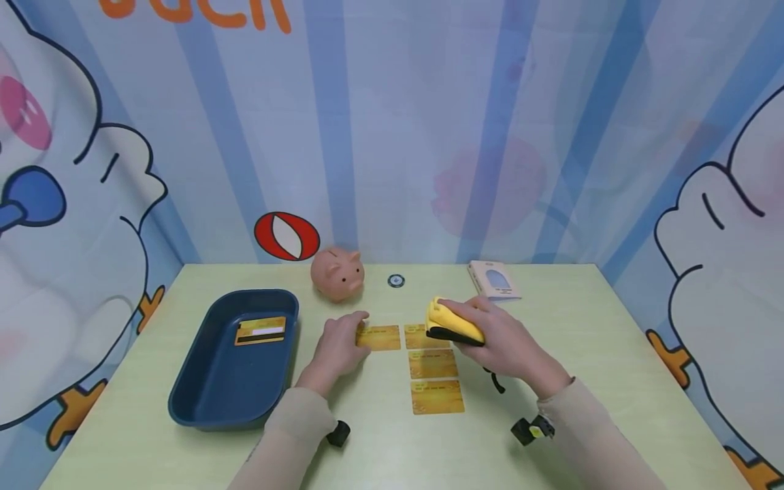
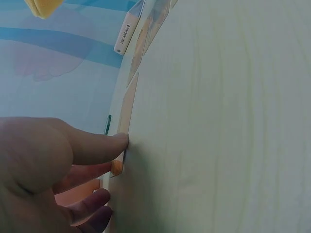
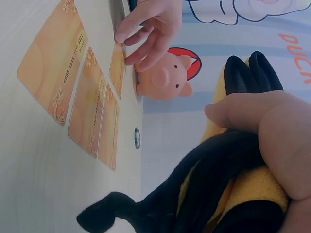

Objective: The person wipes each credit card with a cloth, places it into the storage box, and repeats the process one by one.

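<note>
My left hand (image 1: 338,346) reaches down to a gold bank card (image 1: 381,338) lying flat on the table, thumb and fingertips around its left end. In the left wrist view the thumb tip presses at the card's edge (image 2: 127,107). My right hand (image 1: 503,340) grips a soft yellow-and-black plush item (image 1: 454,322) above the table. Black rounded ends and a dangling black strip (image 3: 104,213) show on it in the right wrist view. Under and in front of it lie more gold cards in a column: a partly covered one (image 1: 418,337), a middle one (image 1: 433,364) and a near one (image 1: 437,397).
At the left stands a dark blue tray (image 1: 229,388) holding another gold card (image 1: 260,331) with a black stripe. Along the back are a pink piggy bank (image 1: 337,275), a round chip (image 1: 396,280) and a small white box (image 1: 495,280). A striped cartoon curtain (image 1: 392,136) rises behind.
</note>
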### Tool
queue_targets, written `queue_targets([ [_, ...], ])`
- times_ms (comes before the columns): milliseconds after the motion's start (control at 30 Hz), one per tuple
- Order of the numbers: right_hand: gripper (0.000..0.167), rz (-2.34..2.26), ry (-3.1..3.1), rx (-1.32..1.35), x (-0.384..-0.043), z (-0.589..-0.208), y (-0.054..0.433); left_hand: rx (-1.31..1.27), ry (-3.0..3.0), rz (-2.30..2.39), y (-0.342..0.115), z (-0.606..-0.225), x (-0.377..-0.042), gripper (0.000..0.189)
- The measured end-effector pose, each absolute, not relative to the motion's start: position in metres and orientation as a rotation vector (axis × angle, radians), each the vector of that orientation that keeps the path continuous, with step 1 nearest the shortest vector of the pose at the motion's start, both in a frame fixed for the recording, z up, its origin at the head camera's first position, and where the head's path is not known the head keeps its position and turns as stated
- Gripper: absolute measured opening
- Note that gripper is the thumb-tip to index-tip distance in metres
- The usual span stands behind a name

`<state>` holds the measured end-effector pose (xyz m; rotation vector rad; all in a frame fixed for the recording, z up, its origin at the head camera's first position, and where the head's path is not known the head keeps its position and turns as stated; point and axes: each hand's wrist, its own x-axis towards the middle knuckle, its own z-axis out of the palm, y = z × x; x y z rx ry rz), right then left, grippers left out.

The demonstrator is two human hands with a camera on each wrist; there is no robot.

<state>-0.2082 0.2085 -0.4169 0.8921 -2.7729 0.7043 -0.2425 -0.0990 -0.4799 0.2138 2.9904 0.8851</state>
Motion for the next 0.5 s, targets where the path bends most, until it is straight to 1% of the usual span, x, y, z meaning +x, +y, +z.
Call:
queue_targets([
  [500, 0.074, 0.728, -2.778, 0.919, -0.207, -0.4191, 0.2001, 0.208, 2.923, 0.893, -0.1025, -0.4821, -0.2401, 0.059],
])
